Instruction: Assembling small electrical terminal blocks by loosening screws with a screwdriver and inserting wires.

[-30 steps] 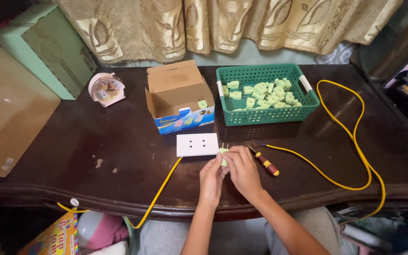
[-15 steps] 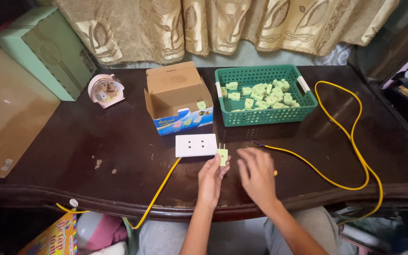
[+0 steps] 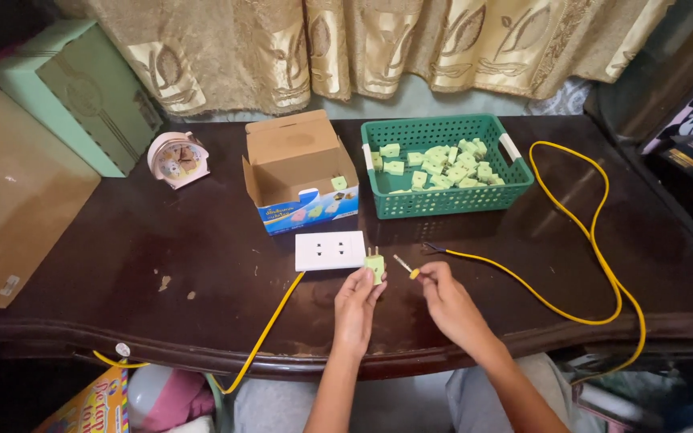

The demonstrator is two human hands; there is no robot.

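Dark wood table (image 3: 122,265), gold curtains (image 3: 362,40)

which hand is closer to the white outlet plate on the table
Left. The left hand holds a small green plug just right of the white outlet plate. The right hand, holding a screwdriver, is farther right.

Dim, warm indoor light from above. Dark table (image 3: 122,265) shows soft sheen and faint reflections beyond the fingertips (image 3: 378,277). Curtain (image 3: 362,40) lit brightest. Corners fall to near-black. Focus sharp at the fingers; slight wide-angle bowing toward edges.
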